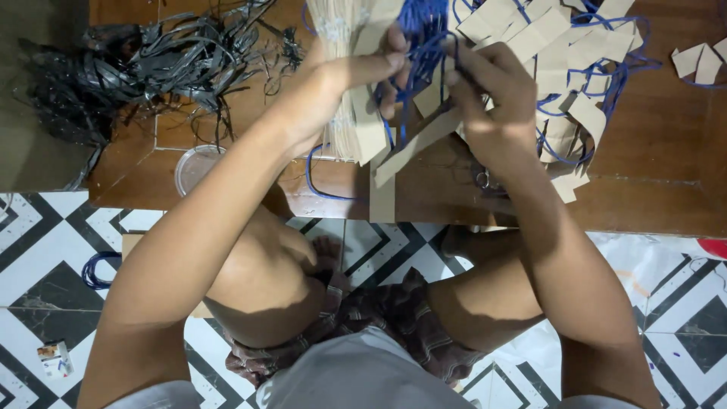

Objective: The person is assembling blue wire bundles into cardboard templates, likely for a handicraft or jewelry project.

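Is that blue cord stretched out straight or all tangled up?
Tangled: the blue cord loops and crosses itself between the left hand and right hand.

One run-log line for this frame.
left hand: gripping blue cords | right hand: on cords, cardboard strips | surface: wooden table

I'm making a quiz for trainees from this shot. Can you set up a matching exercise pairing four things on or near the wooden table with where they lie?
Things:
1. tangled black plastic strips
2. clear round plastic lid
3. pile of tan cardboard tags on blue cords
4. small white box

Places:
A. on the tiled floor, lower left
B. table's far left
C. table's right, beyond the right hand
D. table's near edge, under the left forearm

Pairs: 1-B, 2-D, 3-C, 4-A
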